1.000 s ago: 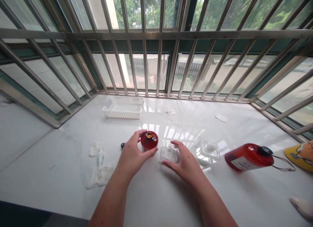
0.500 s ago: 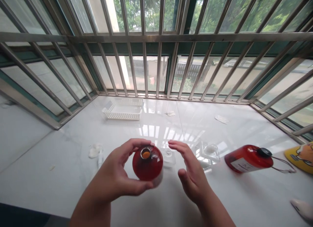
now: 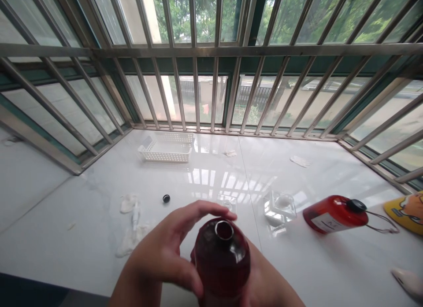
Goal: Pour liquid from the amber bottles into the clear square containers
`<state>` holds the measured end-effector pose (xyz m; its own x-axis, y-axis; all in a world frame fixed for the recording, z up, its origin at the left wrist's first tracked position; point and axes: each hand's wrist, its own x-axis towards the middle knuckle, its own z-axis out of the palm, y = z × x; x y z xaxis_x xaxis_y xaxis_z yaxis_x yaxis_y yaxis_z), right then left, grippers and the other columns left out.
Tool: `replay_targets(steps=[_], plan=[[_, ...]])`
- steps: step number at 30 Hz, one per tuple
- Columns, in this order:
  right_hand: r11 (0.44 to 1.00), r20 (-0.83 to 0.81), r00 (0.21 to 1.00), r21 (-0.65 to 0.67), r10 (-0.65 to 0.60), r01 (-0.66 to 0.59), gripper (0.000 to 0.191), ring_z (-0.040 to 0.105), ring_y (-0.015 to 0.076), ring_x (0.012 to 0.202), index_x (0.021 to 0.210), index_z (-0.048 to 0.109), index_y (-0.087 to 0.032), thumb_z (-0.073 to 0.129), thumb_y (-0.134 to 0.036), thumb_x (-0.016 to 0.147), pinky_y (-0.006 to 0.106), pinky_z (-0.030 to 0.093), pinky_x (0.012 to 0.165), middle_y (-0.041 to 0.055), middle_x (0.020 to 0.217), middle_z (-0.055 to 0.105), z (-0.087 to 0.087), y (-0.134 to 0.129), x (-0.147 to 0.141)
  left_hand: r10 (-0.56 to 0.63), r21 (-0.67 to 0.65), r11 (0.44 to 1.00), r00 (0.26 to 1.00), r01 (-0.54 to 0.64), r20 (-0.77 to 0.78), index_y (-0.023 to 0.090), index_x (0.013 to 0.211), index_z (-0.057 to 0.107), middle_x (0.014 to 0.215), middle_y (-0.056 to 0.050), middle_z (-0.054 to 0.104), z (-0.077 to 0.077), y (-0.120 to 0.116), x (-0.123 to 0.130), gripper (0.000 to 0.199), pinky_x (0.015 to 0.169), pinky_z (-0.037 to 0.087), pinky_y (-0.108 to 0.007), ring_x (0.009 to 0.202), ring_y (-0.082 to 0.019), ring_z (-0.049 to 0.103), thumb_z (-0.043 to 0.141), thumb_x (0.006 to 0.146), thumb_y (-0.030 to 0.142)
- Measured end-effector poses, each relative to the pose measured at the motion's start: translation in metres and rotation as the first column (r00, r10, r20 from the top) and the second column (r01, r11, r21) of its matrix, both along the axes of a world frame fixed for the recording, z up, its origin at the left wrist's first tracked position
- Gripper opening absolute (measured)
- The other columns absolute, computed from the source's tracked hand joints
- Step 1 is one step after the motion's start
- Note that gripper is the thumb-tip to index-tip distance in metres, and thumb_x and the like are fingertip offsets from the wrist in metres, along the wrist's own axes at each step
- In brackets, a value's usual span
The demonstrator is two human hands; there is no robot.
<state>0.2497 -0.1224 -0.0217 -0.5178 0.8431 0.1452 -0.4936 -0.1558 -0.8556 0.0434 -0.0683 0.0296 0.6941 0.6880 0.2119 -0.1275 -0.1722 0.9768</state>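
A dark red glass bottle (image 3: 222, 264) with an open round neck fills the lower middle, raised close to my view and tilted. My left hand (image 3: 164, 249) curves around its far side, fingers on the shoulder. My right hand (image 3: 264, 287) is mostly hidden behind and under the bottle, and a fingertip shows at its left edge. Just past my left fingers stands a small clear glass bottle (image 3: 228, 202), partly hidden. A small black cap (image 3: 166, 198) lies to the left of it.
A clear glass dish (image 3: 280, 205) and a red labelled bottle (image 3: 334, 214) lying on its side sit right on the white marble sill (image 3: 317, 175). Further off are a white plastic basket (image 3: 165, 147), white tissue (image 3: 128, 204), and steel window bars (image 3: 211, 49).
The red bottle has come up closer to me and tilted. My right hand has moved from open beside it to behind and under it. The black cap shows again past my hand.
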Motion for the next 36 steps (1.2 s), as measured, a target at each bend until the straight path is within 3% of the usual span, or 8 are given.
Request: replay_targets(steps=[3, 6, 10, 13, 18, 23, 29, 36], plan=[[0.974, 0.028, 0.978, 0.098, -0.209, 0.205, 0.102, 0.074, 0.0347, 0.108, 0.137, 0.065, -0.027, 0.109, -0.062, 0.052, 0.048, 0.062, 0.095, 0.0117, 0.124, 0.075, 0.007, 0.002, 0.016, 0.14, 0.031, 0.99, 0.985, -0.137, -0.099, 0.032, 0.157, 0.065, 0.165, -0.013, 0.062, -0.004, 0.006, 0.005, 0.09, 0.134, 0.04, -0.059, 0.158, -0.044, 0.052, 0.074, 0.087, 0.087], [0.845, 0.125, 0.842, 0.189, -0.525, 0.5, 0.099, 0.076, 0.0348, 0.106, 0.14, 0.063, -0.027, 0.105, -0.066, 0.06, 0.049, 0.065, 0.09, 0.0136, 0.127, 0.076, 0.011, 0.002, 0.038, 0.274, 0.161, 0.96, 0.875, -0.227, -0.4, 0.034, 0.164, 0.056, 0.174, -0.01, 0.052, -0.02, 0.012, 0.016, 0.082, 0.137, 0.035, -0.06, 0.164, -0.04, 0.044, 0.074, 0.096, 0.076], [0.455, 0.323, 0.339, 0.428, -0.884, 0.781, 0.094, 0.076, 0.0333, 0.112, 0.139, 0.061, -0.025, 0.106, -0.057, 0.063, 0.046, 0.065, 0.092, 0.0135, 0.131, 0.075, 0.02, 0.001, 0.063, 0.335, 0.214, 0.942, 0.686, -0.259, -0.645, 0.031, 0.171, 0.044, 0.181, -0.009, 0.041, -0.044, 0.018, 0.034, 0.1, 0.138, 0.036, -0.06, 0.167, -0.039, 0.039, 0.087, 0.087, 0.066], [0.289, 0.342, 0.096, 0.573, -0.935, 0.767, 0.094, 0.075, 0.0299, 0.107, 0.137, 0.06, -0.023, 0.106, -0.057, 0.062, 0.041, 0.064, 0.086, 0.0111, 0.126, 0.074, 0.026, 0.004, 0.074, 0.362, 0.246, 0.932, 0.647, -0.266, -0.672, 0.028, 0.171, 0.044, 0.18, -0.011, 0.042, -0.056, 0.02, 0.047, 0.106, 0.138, 0.035, -0.058, 0.168, -0.039, 0.037, 0.094, 0.083, 0.055], [0.265, 0.375, 0.04, 0.573, -0.926, 0.776, 0.093, 0.072, 0.0297, 0.106, 0.136, 0.06, -0.024, 0.102, -0.066, 0.064, 0.042, 0.061, 0.084, 0.0105, 0.128, 0.071, 0.024, 0.011, 0.078, 0.424, 0.285, 0.905, 0.637, -0.314, -0.644, 0.023, 0.157, 0.058, 0.163, -0.014, 0.061, -0.061, 0.02, 0.06, 0.085, 0.133, 0.043, -0.054, 0.157, -0.037, 0.052, 0.096, 0.082, 0.035], [0.301, 0.408, -0.016, 0.699, -0.913, 0.649, 0.088, 0.073, 0.0341, 0.114, 0.138, 0.062, -0.027, 0.098, -0.069, 0.07, 0.052, 0.062, 0.094, 0.0107, 0.134, 0.072, 0.012, 0.016, 0.077, 0.466, 0.189, 0.872, 0.65, -0.451, -0.6, 0.03, 0.142, 0.063, 0.148, -0.011, 0.07, -0.039, 0.016, 0.047, 0.07, 0.114, 0.058, -0.056, 0.136, -0.04, 0.069, 0.094, 0.081, 0.042], [0.279, 0.318, -0.012, 0.851, -0.948, 0.445, 0.074, 0.073, 0.0335, 0.12, 0.145, 0.061, -0.029, 0.097, -0.045, 0.081, 0.049, 0.065, 0.098, 0.0101, 0.137, 0.074, 0.002, 0.023, 0.079, 0.571, 0.2, 0.813, 0.685, -0.546, -0.453, 0.03, 0.14, 0.065, 0.145, -0.013, 0.072, -0.01, 0.01, 0.02, 0.078, 0.125, 0.049, -0.064, 0.141, -0.041, 0.065, 0.099, 0.075, 0.057], [0.187, 0.19, 0.015, 0.951, -0.982, 0.247, 0.071, 0.068, 0.0371, 0.131, 0.155, 0.056, -0.029, 0.089, -0.03, 0.092, 0.055, 0.063, 0.104, 0.0139, 0.142, 0.071, -0.001, 0.03, 0.085, 0.582, 0.29, 0.813, 0.694, -0.505, -0.425, 0.033, 0.142, 0.069, 0.143, -0.01, 0.073, -0.001, 0.001, 0.019, 0.08, 0.116, 0.057, -0.058, 0.134, -0.039, 0.069, 0.1, 0.074, 0.061]])
